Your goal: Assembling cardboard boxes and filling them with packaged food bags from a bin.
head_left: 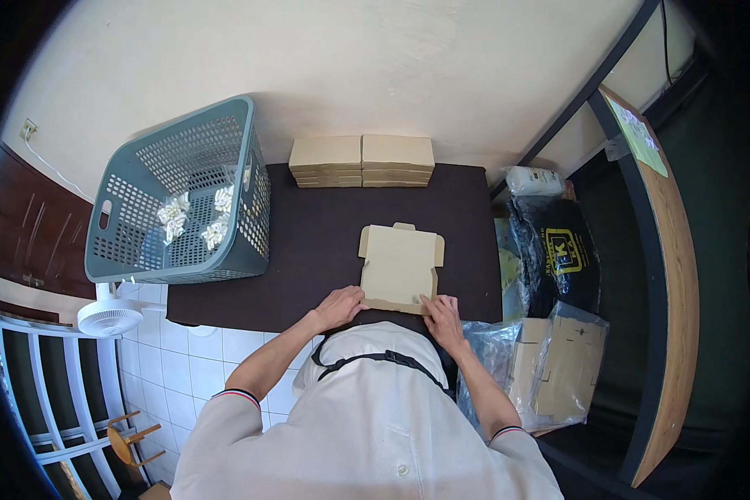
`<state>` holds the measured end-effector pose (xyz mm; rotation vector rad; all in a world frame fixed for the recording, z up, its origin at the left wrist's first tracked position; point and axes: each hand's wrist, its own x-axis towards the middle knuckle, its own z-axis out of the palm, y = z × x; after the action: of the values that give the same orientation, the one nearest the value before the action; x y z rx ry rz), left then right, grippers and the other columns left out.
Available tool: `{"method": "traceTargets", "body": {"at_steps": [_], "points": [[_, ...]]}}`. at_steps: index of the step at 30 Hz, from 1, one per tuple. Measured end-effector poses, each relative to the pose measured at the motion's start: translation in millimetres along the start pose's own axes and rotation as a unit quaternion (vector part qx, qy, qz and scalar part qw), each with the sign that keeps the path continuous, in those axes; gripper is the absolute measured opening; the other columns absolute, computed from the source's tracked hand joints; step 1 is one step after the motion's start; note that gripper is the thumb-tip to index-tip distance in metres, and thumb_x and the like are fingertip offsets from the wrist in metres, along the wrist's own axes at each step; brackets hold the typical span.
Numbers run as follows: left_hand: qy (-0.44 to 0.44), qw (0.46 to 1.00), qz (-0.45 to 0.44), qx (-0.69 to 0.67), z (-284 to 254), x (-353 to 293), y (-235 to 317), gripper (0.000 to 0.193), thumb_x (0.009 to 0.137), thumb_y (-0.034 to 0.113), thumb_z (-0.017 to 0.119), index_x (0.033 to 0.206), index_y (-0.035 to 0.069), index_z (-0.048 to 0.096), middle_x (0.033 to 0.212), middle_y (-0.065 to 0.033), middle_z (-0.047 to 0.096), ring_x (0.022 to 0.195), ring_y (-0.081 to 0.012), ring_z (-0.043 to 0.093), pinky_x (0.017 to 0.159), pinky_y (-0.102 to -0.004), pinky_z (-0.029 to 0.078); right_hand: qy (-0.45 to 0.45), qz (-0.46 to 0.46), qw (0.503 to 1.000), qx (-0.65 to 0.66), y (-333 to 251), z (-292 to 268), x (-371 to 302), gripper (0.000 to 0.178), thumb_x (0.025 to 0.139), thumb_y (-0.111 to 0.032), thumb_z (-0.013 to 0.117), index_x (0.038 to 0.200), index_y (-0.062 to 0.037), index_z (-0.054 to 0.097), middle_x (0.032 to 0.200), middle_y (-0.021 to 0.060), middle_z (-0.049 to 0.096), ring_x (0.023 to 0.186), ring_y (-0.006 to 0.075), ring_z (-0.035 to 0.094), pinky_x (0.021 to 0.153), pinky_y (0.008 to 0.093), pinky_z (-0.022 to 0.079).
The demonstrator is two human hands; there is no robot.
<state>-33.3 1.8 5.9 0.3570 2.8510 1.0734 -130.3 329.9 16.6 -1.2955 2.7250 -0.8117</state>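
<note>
A flat brown cardboard box blank with small side flaps and a far tab lies on the dark table, close to its near edge. My left hand grips the blank's near left corner with its fingers closed. At the near right corner, my right hand pinches the edge, thumb on the board. The undersides of the fingers are hidden. The near strip of the blank is bent up slightly between my hands.
Two stacks of folded cardboard boxes stand against the wall. A grey-green plastic basket with bagged white pieces sits on the left. Right of the table are plastic-wrapped cardboard sheets, a black bag and a wooden shelf.
</note>
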Motion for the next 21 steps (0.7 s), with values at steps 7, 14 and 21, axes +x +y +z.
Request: {"method": "traceTargets", "body": {"at_steps": [7, 14, 21], "points": [[-0.063, 0.997, -0.051, 0.005, -7, 7, 9, 0.033, 0.098, 0.027, 0.071, 0.107, -0.004, 0.06, 0.116, -0.0249, 0.065, 0.112, -0.0439, 0.063, 0.094, -0.054, 0.053, -0.026, -0.015, 0.999, 0.03, 13, -1, 8, 0.038, 0.076, -0.004, 0.081, 0.112, -0.0058, 0.069, 0.099, 0.0101, 0.068, 0.113, 0.0317, 0.057, 0.104, 0.0504, 0.037], [0.057, 0.994, -0.024, 0.094, 2, 6, 13, 0.043, 0.078, 0.017, 0.089, 0.108, -0.005, 0.068, 0.139, -0.025, 0.046, 0.131, -0.0425, 0.047, 0.103, -0.05, 0.05, -0.057, -0.005, 0.998, 0.025, 7, -6, 9, 0.028, 0.082, -0.009, 0.079, 0.108, -0.005, 0.072, 0.107, 0.0106, 0.07, 0.117, 0.0309, 0.056, 0.106, 0.0537, 0.036], [0.126, 0.985, -0.116, -0.02, 30, 10, -4, 0.054, 0.076, 0.002, 0.085, 0.123, -0.002, 0.061, 0.138, -0.0326, 0.051, 0.122, -0.0439, 0.058, 0.097, -0.0492, 0.053, -0.036, -0.023, 0.999, 0.003, 3, 1, 12, 0.023, 0.088, -0.014, 0.077, 0.109, -0.005, 0.078, 0.116, 0.0071, 0.067, 0.12, 0.0303, 0.053, 0.105, 0.0536, 0.036]]}}
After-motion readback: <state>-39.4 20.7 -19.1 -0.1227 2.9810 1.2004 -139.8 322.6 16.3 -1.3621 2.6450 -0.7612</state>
